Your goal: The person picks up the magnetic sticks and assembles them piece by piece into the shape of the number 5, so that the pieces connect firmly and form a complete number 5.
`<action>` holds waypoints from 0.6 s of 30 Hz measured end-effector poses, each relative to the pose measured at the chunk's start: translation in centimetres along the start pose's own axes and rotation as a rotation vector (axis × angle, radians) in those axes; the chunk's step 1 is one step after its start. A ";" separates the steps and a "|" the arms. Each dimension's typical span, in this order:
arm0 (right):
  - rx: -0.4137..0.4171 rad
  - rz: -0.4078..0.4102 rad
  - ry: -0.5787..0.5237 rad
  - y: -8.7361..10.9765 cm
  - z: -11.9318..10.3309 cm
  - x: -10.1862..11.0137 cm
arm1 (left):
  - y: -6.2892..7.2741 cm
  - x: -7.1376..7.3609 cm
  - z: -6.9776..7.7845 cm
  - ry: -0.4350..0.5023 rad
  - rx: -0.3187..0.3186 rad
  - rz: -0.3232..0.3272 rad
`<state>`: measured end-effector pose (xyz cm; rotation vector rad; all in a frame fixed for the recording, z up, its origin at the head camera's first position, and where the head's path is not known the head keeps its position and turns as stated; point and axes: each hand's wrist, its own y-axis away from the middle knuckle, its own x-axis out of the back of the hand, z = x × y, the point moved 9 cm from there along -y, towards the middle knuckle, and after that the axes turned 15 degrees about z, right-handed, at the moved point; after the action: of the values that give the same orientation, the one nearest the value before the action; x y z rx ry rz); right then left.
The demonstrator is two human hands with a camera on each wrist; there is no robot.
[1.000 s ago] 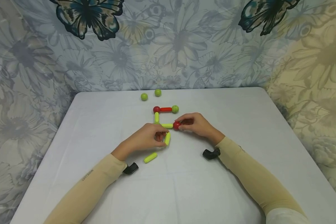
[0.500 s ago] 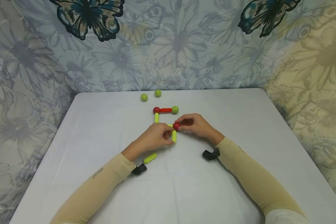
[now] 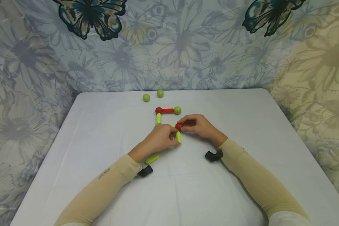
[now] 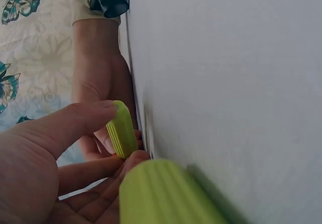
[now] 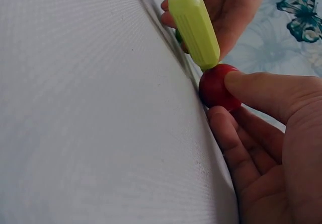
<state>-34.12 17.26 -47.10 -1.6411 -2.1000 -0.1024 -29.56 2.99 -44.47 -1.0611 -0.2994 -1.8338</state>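
Observation:
My left hand (image 3: 161,138) pinches a yellow-green ridged stick (image 3: 179,137) between thumb and fingers. That stick's far end meets a red ball (image 3: 179,126), as the right wrist view shows with the stick (image 5: 195,30) right against the ball (image 5: 219,88). My right hand (image 3: 199,125) pinches the ball between thumb and fingers. Behind the left hand, a second yellow-green stick (image 3: 158,118) runs up to another red ball (image 3: 158,110). From there a red stick (image 3: 168,110) leads to a green ball (image 3: 177,110). The left hand hides part of this joined shape.
One loose yellow-green stick (image 3: 152,158) lies near the left wrist. Two green balls (image 3: 146,97) sit at the back edge of the white table (image 3: 228,194). A flower-patterned cloth (image 3: 180,56) stands behind. Black wrist mounts (image 3: 213,156) hang at both sleeves.
My left hand has moved right, bringing its yellow-green stick from apart up to the red ball and more upright. The right hand stays in place, holding the ball.

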 end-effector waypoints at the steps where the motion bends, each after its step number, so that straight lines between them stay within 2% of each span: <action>1: 0.001 0.000 0.004 0.0 0.1 0.0 | 0.0 0.0 0.0 0.001 0.007 0.004; 6: -0.001 -0.005 0.006 -0.1 0.1 -0.1 | 0.1 0.0 0.0 0.018 0.036 0.019; 11: -0.002 -0.010 0.000 0.0 0.0 -0.1 | 0.2 0.1 0.2 0.019 0.017 0.024; 14: -0.004 -0.010 0.006 0.0 0.0 0.0 | 0.3 -0.1 0.7 0.036 -0.028 -0.012; 18: -0.012 -0.012 0.007 0.0 0.1 -0.1 | 0.6 -0.8 1.2 0.039 -0.094 -0.094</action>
<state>-34.14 17.24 -47.23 -1.6324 -2.1083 -0.1248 -28.25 3.89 -44.51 -1.0901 -0.2453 -1.9669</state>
